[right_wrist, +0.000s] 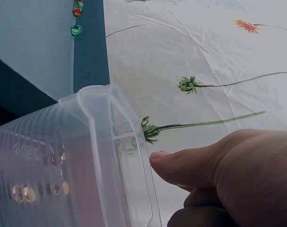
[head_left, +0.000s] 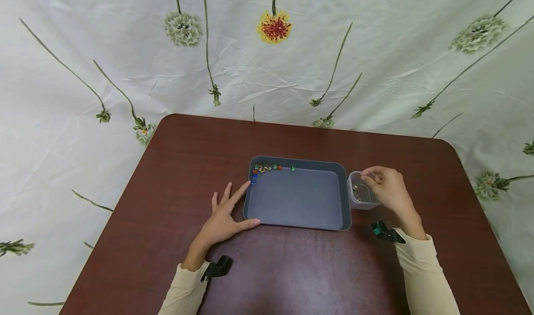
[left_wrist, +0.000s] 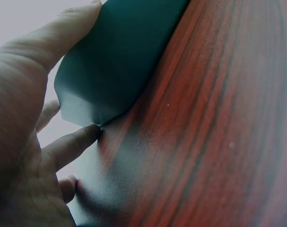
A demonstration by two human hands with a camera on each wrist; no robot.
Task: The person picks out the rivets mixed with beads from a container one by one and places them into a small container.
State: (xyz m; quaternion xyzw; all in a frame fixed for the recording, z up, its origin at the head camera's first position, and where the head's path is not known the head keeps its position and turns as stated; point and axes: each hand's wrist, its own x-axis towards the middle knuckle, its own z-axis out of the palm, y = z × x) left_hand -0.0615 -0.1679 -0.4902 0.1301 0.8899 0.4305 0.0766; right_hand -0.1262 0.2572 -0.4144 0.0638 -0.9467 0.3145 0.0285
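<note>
A grey tray (head_left: 298,199) lies on the table, with glass marbles (head_left: 263,168) lined up along its far left corner. Blue marbles (head_left: 254,182) sit by its left wall, and one green marble (head_left: 293,168) lies apart by the far wall. My left hand (head_left: 223,222) is spread at the tray's near left corner, index finger at the left rim and thumb on the front edge. Against the right side stands a clear plastic box (head_left: 364,205) holding several golden marbles (right_wrist: 29,193). Over its rim my right hand (head_left: 390,187) has curled fingers and thumb close together; I cannot tell whether they pinch a marble.
The dark red wooden table (head_left: 292,268) extends around the tray and box. Behind its far edge hangs a white cloth (head_left: 242,51) printed with flowers. Black wrist cameras (head_left: 218,267) are strapped at both sleeves.
</note>
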